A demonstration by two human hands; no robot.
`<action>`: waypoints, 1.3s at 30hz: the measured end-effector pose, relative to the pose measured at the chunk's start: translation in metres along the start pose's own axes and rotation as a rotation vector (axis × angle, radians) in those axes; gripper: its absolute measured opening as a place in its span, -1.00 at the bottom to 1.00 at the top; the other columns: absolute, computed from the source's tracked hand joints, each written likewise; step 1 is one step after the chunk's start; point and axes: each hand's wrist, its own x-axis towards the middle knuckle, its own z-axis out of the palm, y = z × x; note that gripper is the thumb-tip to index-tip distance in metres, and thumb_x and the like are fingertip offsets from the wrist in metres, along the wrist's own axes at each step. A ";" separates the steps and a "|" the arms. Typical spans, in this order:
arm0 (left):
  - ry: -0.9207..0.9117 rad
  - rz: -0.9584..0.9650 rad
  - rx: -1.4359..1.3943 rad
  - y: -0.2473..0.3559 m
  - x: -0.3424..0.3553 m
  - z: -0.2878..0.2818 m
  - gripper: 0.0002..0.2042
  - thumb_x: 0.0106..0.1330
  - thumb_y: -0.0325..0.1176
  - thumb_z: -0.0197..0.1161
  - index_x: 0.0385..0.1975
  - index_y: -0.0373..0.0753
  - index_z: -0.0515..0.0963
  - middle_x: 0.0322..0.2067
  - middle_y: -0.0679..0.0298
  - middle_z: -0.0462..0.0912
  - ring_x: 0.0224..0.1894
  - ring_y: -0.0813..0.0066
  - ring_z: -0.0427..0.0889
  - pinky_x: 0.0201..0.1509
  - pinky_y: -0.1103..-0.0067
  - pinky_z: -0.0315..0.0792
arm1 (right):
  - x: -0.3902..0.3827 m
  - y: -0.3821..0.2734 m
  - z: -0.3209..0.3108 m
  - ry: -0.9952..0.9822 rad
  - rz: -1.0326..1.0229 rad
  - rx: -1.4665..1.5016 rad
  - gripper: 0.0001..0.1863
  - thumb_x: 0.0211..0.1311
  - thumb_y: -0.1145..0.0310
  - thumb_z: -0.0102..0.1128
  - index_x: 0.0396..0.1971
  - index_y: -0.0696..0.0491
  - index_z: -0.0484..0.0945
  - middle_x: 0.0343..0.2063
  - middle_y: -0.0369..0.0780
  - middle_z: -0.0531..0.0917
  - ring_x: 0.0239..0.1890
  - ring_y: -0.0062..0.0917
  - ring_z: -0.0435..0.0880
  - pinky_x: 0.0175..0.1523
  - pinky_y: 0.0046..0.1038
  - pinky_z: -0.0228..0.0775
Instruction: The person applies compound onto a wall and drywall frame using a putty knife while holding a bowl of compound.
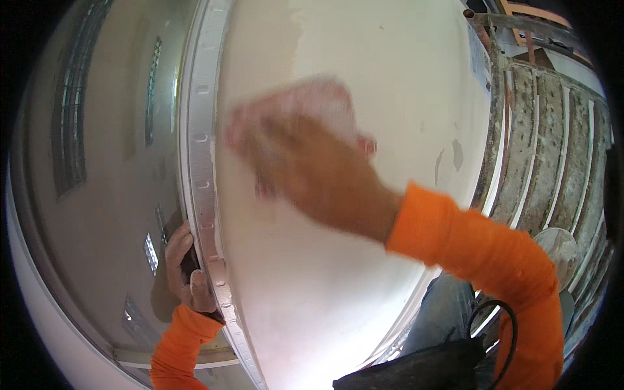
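Observation:
My right hand [292, 156] is smeared by motion over the broad pale panel [351, 240]. It grips a flat reddish-pink piece [325, 97], perhaps a cloth or an abrasive sheet, spread against the panel. Blur hides its exact kind and the fingertips. At the panel's left edge runs a whitish strip [203, 162] with a row of small slots. Low along this strip, my left hand [187, 270] rests against the edge, thumb and fingers apart with a dark gap between them. Both wrists come out of orange sleeves.
Left of the strip is a shiny brownish surface [117, 227] with bright reflections. On the right lie worn, stained slats [546, 143] with gaps between them, and a round pale object [557, 250]. A jeans-clad leg [442, 309] and a black bag-like item [416, 370] show below.

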 end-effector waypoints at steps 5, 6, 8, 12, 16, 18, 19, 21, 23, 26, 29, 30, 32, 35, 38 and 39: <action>0.008 0.005 -0.025 -0.002 0.003 0.005 -0.41 0.53 0.15 -0.01 0.23 -0.28 0.42 0.23 -0.08 0.46 0.26 0.06 0.51 0.35 0.18 0.40 | -0.013 -0.012 -0.043 -0.111 -0.046 0.079 -0.39 0.27 0.27 0.24 0.33 0.08 0.44 0.16 -0.12 0.59 0.17 -0.27 0.59 0.34 -0.14 0.34; 0.008 0.006 -0.023 -0.002 0.005 0.005 -0.41 0.53 0.15 0.00 0.23 -0.28 0.42 0.23 -0.08 0.46 0.26 0.06 0.51 0.35 0.18 0.40 | 0.011 0.010 -0.045 -0.019 0.022 0.005 -0.42 0.26 0.32 0.23 0.31 0.04 0.46 0.16 -0.20 0.60 0.17 -0.32 0.60 0.31 -0.11 0.37; 0.016 0.011 -0.020 -0.003 0.004 0.002 -0.41 0.53 0.15 0.00 0.23 -0.28 0.42 0.23 -0.07 0.46 0.27 0.07 0.51 0.35 0.18 0.40 | 0.046 0.064 -0.031 0.096 0.162 -0.087 -0.51 0.28 0.44 0.16 0.24 -0.06 0.54 0.05 -0.16 0.68 -0.03 -0.26 0.70 0.04 -0.20 0.55; 0.014 0.016 -0.046 -0.005 0.008 0.009 -0.41 0.52 0.15 0.00 0.23 -0.28 0.42 0.23 -0.07 0.46 0.27 0.07 0.51 0.36 0.19 0.40 | 0.091 0.134 -0.051 0.127 0.246 0.019 -0.59 0.34 0.45 -0.08 0.10 0.26 0.57 -0.13 0.13 0.71 -0.06 -0.01 0.70 0.13 -0.13 0.52; 0.009 0.006 -0.035 -0.001 0.007 0.007 -0.41 0.52 0.16 0.01 0.23 -0.27 0.42 0.23 -0.06 0.46 0.28 0.07 0.50 0.36 0.19 0.40 | 0.065 0.097 -0.049 -0.049 0.267 -0.120 -0.71 0.39 0.31 0.01 -0.10 0.06 0.68 -0.31 -0.06 0.77 -0.28 -0.14 0.76 -0.20 -0.11 0.60; 0.005 -0.014 0.003 0.002 0.002 -0.001 -0.41 0.52 0.16 0.01 0.23 -0.27 0.42 0.23 -0.06 0.46 0.28 0.07 0.50 0.36 0.19 0.40 | 0.021 0.032 -0.027 -0.123 0.220 0.051 -0.65 0.41 0.25 0.04 0.05 0.09 0.61 -0.16 -0.04 0.74 -0.20 -0.18 0.75 -0.15 -0.10 0.61; 0.000 -0.018 -0.012 0.002 0.005 0.004 -0.41 0.52 0.16 0.01 0.23 -0.27 0.42 0.23 -0.06 0.47 0.28 0.07 0.50 0.36 0.20 0.40 | -0.006 0.003 -0.011 -0.010 0.044 -0.089 -0.56 0.39 0.21 0.10 0.15 0.15 0.54 0.01 -0.04 0.67 -0.04 -0.20 0.70 -0.03 -0.16 0.61; -0.001 -0.009 -0.017 0.004 0.008 0.007 -0.40 0.52 0.16 0.01 0.23 -0.27 0.42 0.23 -0.06 0.47 0.29 0.07 0.49 0.37 0.20 0.40 | -0.023 -0.056 -0.039 -0.314 0.154 0.241 -0.51 0.40 0.17 0.18 0.25 0.05 0.51 0.12 -0.15 0.65 0.09 -0.38 0.64 0.13 -0.28 0.53; -0.010 0.003 -0.017 0.002 0.003 0.006 -0.40 0.52 0.16 0.02 0.24 -0.27 0.42 0.23 -0.05 0.47 0.30 0.08 0.49 0.37 0.20 0.39 | -0.034 -0.051 -0.043 -0.271 0.134 0.189 -0.52 0.40 0.20 0.18 0.25 0.05 0.51 0.12 -0.16 0.65 0.06 -0.39 0.66 0.11 -0.30 0.54; -0.002 0.010 -0.020 0.001 0.006 0.002 -0.40 0.52 0.16 0.03 0.24 -0.26 0.42 0.23 -0.03 0.47 0.31 0.09 0.48 0.39 0.21 0.38 | 0.016 0.009 -0.045 -0.144 0.310 0.121 -0.58 0.36 0.36 0.16 0.20 0.00 0.55 0.03 -0.22 0.71 -0.11 -0.35 0.72 -0.04 -0.30 0.59; 0.014 0.022 -0.096 0.001 0.014 0.012 -0.41 0.51 0.16 0.03 0.25 -0.26 0.41 0.23 -0.02 0.47 0.31 0.10 0.48 0.40 0.21 0.37 | 0.068 0.099 -0.042 0.214 0.148 -0.115 -0.75 0.30 0.39 0.06 -0.11 0.02 0.67 -0.42 -0.06 0.74 -0.32 -0.15 0.75 -0.20 -0.15 0.60; 0.022 0.016 -0.111 -0.001 0.013 0.014 -0.41 0.51 0.16 0.04 0.25 -0.25 0.41 0.23 -0.02 0.47 0.31 0.11 0.48 0.40 0.21 0.37 | 0.086 0.109 -0.053 0.100 0.280 0.049 -0.61 0.31 0.48 -0.03 0.06 0.28 0.59 -0.20 0.15 0.72 -0.13 0.01 0.71 0.09 -0.11 0.53; 0.029 0.028 -0.117 -0.006 0.011 0.014 -0.41 0.51 0.16 0.04 0.25 -0.25 0.41 0.24 -0.02 0.47 0.31 0.10 0.48 0.41 0.21 0.37 | 0.096 0.105 -0.060 -0.054 0.375 0.088 -0.62 0.35 0.49 -0.04 0.08 0.26 0.58 -0.11 0.15 0.70 -0.05 -0.03 0.70 0.15 -0.13 0.50; 0.028 0.043 -0.118 -0.007 0.008 0.010 -0.40 0.51 0.16 0.03 0.25 -0.25 0.41 0.24 -0.03 0.46 0.31 0.09 0.48 0.40 0.20 0.38 | 0.074 0.089 -0.037 0.007 0.217 -0.086 -0.73 0.34 0.31 0.05 -0.10 0.03 0.67 -0.43 -0.06 0.73 -0.32 -0.12 0.75 -0.17 -0.15 0.60; 0.020 0.029 -0.071 -0.003 0.005 0.002 -0.40 0.51 0.15 0.02 0.26 -0.26 0.41 0.24 -0.04 0.46 0.30 0.09 0.49 0.38 0.20 0.40 | 0.006 -0.002 -0.026 -0.092 0.047 0.023 -0.65 0.37 0.24 0.10 0.07 0.04 0.58 -0.13 -0.10 0.71 -0.11 -0.24 0.72 -0.05 -0.20 0.57; 0.019 0.031 -0.079 -0.004 0.006 0.006 -0.40 0.51 0.15 0.02 0.26 -0.26 0.41 0.24 -0.05 0.46 0.30 0.09 0.49 0.37 0.19 0.41 | -0.018 -0.023 -0.030 -0.151 0.011 0.096 -0.61 0.37 0.25 0.14 0.14 0.03 0.55 0.00 -0.14 0.68 -0.03 -0.31 0.71 0.01 -0.24 0.55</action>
